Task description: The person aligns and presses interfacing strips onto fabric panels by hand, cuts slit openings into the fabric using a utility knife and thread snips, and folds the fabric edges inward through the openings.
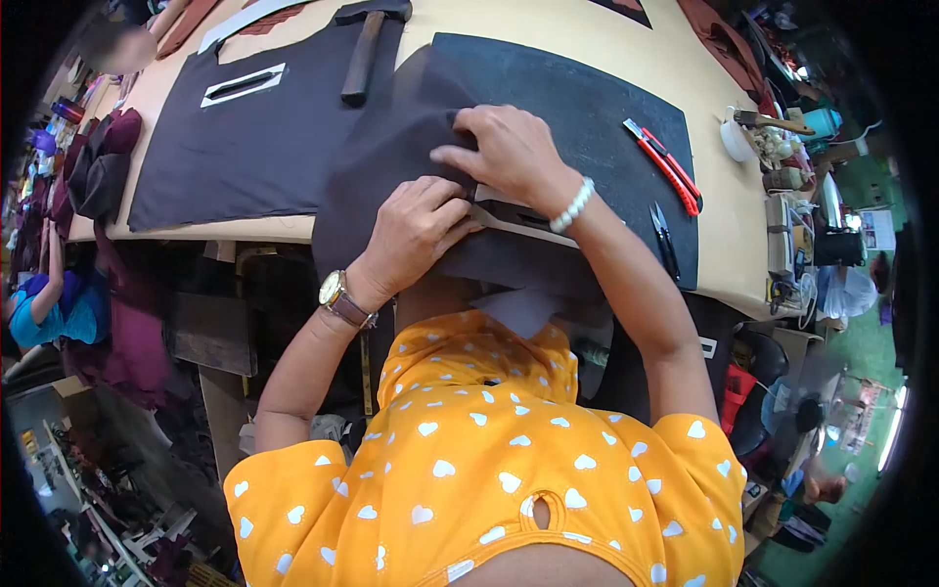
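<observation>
A dark fabric piece (377,166) lies over the table edge and partly on a black cutting mat (577,108). My left hand (416,230) has its fingers closed on this fabric, next to a pale strip with a dark slot (528,221). Just above and to the right, my right hand (514,152) curls over the same fabric, thumb pointing left. The fabric's upper part is blurred, and both hands hide some of the strip's left end.
On the mat's right lie red utility knives (665,168) and small snips (665,240). A hammer (363,59) rests at the back on another dark fabric panel (245,147) with a white-framed slot. A brush (773,121) sits far right. Another person (61,303) is at left.
</observation>
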Motion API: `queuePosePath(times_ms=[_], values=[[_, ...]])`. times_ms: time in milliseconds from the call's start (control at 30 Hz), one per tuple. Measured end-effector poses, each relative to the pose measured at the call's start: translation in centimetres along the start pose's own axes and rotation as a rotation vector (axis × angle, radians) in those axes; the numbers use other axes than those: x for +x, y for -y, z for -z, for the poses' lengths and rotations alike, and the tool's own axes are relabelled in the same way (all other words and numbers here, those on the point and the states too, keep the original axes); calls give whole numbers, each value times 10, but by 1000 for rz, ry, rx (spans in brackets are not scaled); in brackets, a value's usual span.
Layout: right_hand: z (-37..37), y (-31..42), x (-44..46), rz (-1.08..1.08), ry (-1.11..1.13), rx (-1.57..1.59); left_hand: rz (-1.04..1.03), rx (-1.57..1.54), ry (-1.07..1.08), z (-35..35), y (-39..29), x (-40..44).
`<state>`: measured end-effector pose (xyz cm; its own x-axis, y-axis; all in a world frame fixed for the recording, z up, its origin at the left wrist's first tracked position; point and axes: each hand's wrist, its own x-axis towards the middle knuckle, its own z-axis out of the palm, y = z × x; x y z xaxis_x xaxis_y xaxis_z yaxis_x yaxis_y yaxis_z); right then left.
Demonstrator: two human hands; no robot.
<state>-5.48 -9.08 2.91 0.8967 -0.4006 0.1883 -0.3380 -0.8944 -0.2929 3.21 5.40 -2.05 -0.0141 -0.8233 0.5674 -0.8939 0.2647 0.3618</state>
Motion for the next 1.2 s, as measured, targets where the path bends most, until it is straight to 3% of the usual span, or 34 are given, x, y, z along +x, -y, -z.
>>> queuePosePath(times_ms=[33, 167, 233, 300, 367, 467, 600, 700, 800, 833, 900, 1000, 1067, 1167, 1200], values=[[2, 1, 11, -33, 99, 59, 4, 53, -25, 4, -3, 4], [19, -19, 51, -72, -636, 498, 56, 270, -216, 24, -22, 33], [47, -31, 53, -236, -855, 812, 101, 318, -309, 30, -39, 51], [50, -54, 48, -264, -1018, 1261, 139, 300, -352, 28, -55, 69], [59, -57, 20, -376, -999, 1412, 138, 344, -342, 8, -58, 80], [60, -47, -16, -320, -1150, 1508, 84, 399, -329, -25, -50, 91], [68, -82, -65, -329, -1273, 1088, -129, 328, -377, -52, -32, 95], [67, -120, -117, -446, -1341, 805, -252, 263, -203, -59, -28, 93], [67, -134, -176, -533, -1394, 876, -260, 99, -9, -61, -31, 89], [67, -135, -195, -661, -1323, 786, -244, 37, 58, -62, -31, 86], [62, -136, -211, -731, -1243, 152, -115, -119, 218, -59, -36, 82], [69, -116, -208, -681, -934, -584, 89, -319, 287, -54, -45, 80], [72, -94, -185, -467, -733, -42, 240, -434, 377, -45, -51, 86], [59, -82, -154, -195, -393, 158, 335, -502, 359, -51, -52, 81], [54, -84, -149, -221, -252, 329, 331, -491, 347, -53, -51, 79]])
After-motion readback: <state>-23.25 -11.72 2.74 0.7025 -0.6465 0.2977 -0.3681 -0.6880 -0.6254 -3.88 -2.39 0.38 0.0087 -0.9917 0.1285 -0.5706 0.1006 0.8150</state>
